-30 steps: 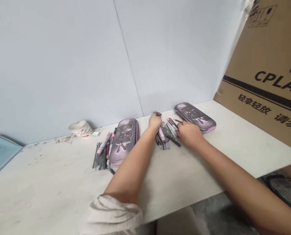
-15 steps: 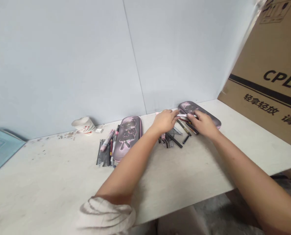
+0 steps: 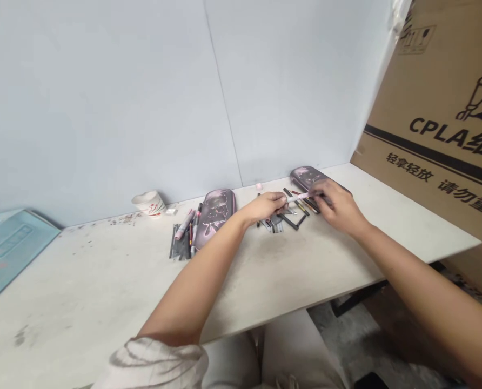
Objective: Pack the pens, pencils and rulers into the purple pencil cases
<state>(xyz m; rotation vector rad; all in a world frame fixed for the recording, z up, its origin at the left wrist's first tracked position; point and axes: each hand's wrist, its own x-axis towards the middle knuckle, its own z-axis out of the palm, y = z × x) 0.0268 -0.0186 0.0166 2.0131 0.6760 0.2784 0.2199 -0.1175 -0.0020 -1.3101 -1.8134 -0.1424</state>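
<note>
Pen [image 3: 296, 198], pale and slim, is held above the worktop [image 3: 115, 302], spanning the gap between the two hands, over loose pens [image 3: 288, 222] and near the farther-right pencil case [image 3: 306, 174]. The left hand [image 3: 267, 206] is drawn together, thumb and fingertips pinching one end. The right hand [image 3: 336, 205] is curled, fingers closed about the other end; its exact grip cannot be told.

Step in hand, as judged: two-handed handling of this single item. The next move appears to call for a steady grip at both ends, clear of the pens beneath.

Markings: the cardboard box [image 3: 427, 92] at right reads "CPLA" followed by Chinese characters, cut off by the frame edge. Below a black band runs "轻拿轻放", a handle-with-care notice, then "请勿重", also cut off. Upright arrows and a glass symbol are printed higher up. The blue folder [image 3: 14, 248] bears lettering too faint to read. The paper cup [image 3: 152, 205] shows a red pattern; no wording can be made out.
</note>
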